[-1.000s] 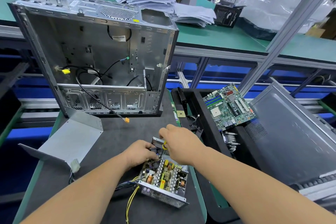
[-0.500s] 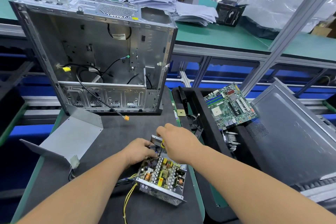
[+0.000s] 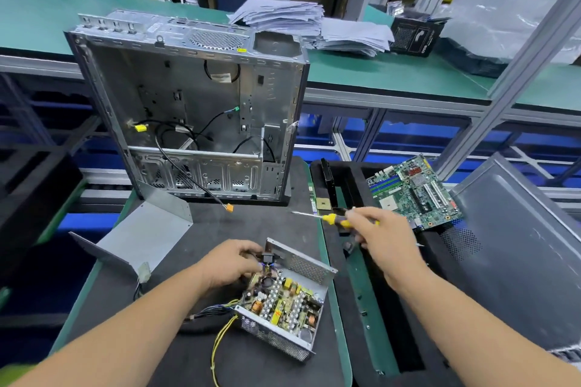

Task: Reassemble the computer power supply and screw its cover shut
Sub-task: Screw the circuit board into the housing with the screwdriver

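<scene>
- I judge I am mid-reassembly: the power supply (image 3: 283, 308) lies on the surface (image 3: 270, 223) with its circuit board bare, and its cover (image 3: 138, 239) lies apart, well off beyond my left hand (image 3: 231, 264).
- My left hand curls its fingers round the small black part at the far corner of the power supply, steadying it.
- My right hand (image 3: 382, 237) grips the yellow-handled screwdriver (image 3: 333, 218), raised clear of the power supply, its tip pointing toward my left side.
- Next, I reckon the cover must be fetched, slid over the open box squarely, wires tucked clear, then screws driven.
- I cannot see any loose screws.
</scene>
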